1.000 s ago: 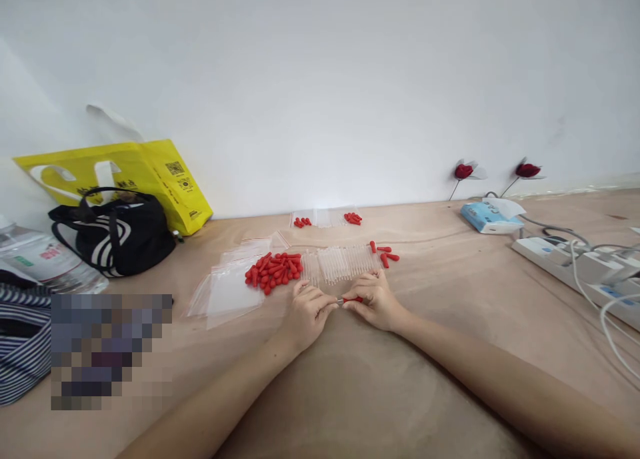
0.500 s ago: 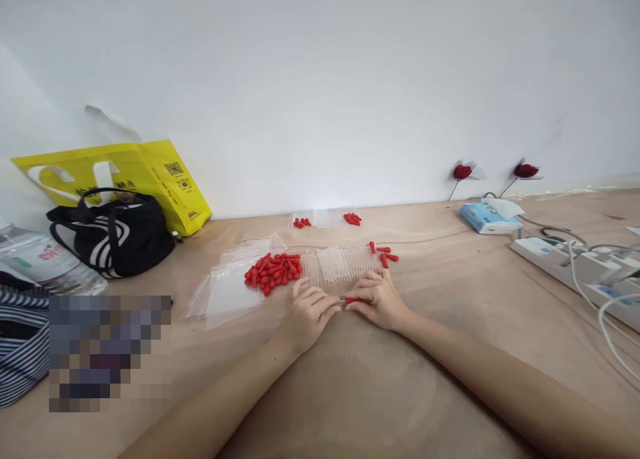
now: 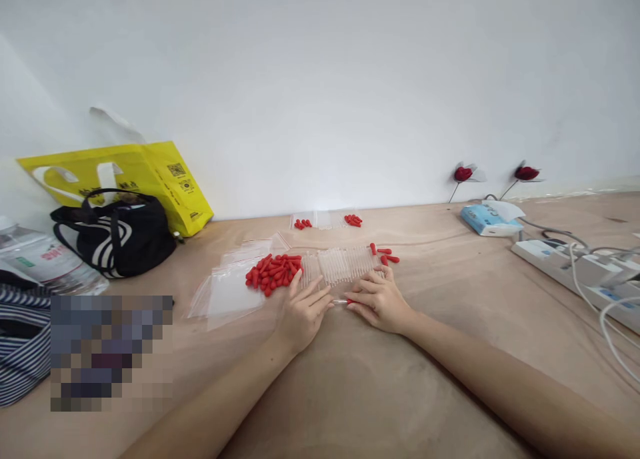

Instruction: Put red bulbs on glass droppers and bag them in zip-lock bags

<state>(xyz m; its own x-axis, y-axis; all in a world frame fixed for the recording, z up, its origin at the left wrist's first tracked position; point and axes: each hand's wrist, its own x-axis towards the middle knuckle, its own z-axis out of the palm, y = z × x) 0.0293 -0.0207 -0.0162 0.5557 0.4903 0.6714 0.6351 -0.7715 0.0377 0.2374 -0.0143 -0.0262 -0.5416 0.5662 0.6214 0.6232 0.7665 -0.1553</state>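
My left hand (image 3: 303, 312) has its outer fingers fanned out, while thumb and index finger close on the left end of a thin clear dropper tube (image 3: 341, 301). A red rubber bulb (image 3: 350, 301) sits at the tube's right end, mostly hidden by my right hand (image 3: 379, 301), which pinches it. Just beyond both hands lies a row of clear tubes (image 3: 340, 264) side by side. A heap of red bulbs (image 3: 273, 273) lies to the left of the row, partly over plastic zip bags (image 3: 233, 297). Several more red bulbs (image 3: 385, 251) are scattered at its right end.
Small bags with red bulbs (image 3: 353, 220) lie near the wall. A yellow bag (image 3: 165, 179), a black bag (image 3: 135, 239) and a large bottle (image 3: 50, 262) stand left. On the right are a tissue pack (image 3: 487, 220) and a power strip (image 3: 555, 262) with white cables.
My left fingers have slid left along the tube and spread wider, so more of the clear tube shows. My right hand covers more of the red bulb and has barely moved.
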